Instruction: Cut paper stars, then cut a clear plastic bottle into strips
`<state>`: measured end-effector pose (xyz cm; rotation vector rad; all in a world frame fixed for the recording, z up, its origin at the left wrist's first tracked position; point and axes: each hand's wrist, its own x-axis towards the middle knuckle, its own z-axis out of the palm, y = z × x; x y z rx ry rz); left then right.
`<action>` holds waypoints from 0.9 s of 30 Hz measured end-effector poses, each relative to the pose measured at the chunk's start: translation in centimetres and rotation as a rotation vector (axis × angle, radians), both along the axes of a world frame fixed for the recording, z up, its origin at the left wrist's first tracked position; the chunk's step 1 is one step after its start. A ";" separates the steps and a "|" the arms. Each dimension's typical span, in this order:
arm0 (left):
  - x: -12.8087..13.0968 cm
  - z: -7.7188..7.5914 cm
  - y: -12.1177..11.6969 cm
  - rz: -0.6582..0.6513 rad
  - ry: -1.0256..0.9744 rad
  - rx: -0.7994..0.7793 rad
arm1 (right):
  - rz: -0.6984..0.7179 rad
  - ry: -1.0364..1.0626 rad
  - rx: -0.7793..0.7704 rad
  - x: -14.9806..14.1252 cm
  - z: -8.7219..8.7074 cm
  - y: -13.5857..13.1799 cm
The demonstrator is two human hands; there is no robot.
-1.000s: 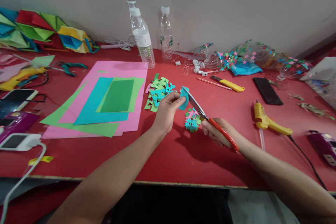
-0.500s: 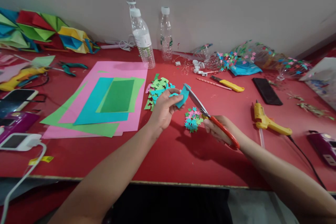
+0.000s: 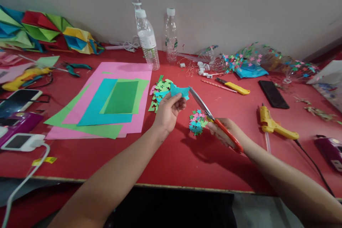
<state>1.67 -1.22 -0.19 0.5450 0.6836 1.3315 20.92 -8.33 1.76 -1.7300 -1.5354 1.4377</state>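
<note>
A: What was the largest thing in view?

B: The red desk [image 3: 181, 164]. It ran the full width, with a grey wall behind it.

A: And after that?

B: The sheets [image 3: 92, 99], pink, blue and green, overlapping flat on the left part of the desk. Then a clear bottle [image 3: 171, 39] with a white cap, standing at the back near the wall.

A: Where were the scissors [image 3: 228, 136]?

B: In the right hand [image 3: 216, 133], above the desk. Its fingers were clamped around the red handles. The blades pointed away and to the left, and they looked together.

A: Was there anything to the right of that hand?

B: The yellow glue gun [image 3: 267, 123], and farther back a dark phone [image 3: 274, 94]. A yellow knife [image 3: 237, 88] lay left of the phone.

A: What about the left hand [image 3: 169, 112]?

B: It was near the scraps [image 3: 164, 86], a heap of green, blue and pink bits just right of the sheets. The stars [image 3: 197, 124], a smaller heap, lay between the two hands.

A: And the smallest?

B: The blue piece [image 3: 179, 91], with a jagged edge. The left hand's thumb and fingers were pinched on it, partly over the scraps. The scissor tip was just beside it; whether they touched, B could not tell.
</note>
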 end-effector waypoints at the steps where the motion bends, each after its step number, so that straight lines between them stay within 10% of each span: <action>1: 0.0 0.1 0.0 -0.015 -0.019 -0.014 | -0.003 0.004 -0.005 -0.1 -0.1 0.0; 9: -0.2 0.5 -0.2 -0.087 -0.081 -0.101 | 0.036 -0.028 0.025 -0.3 -0.5 -0.2; 27: -1.1 0.1 0.8 0.066 0.354 0.228 | 0.014 0.004 -0.016 -0.2 0.3 -0.2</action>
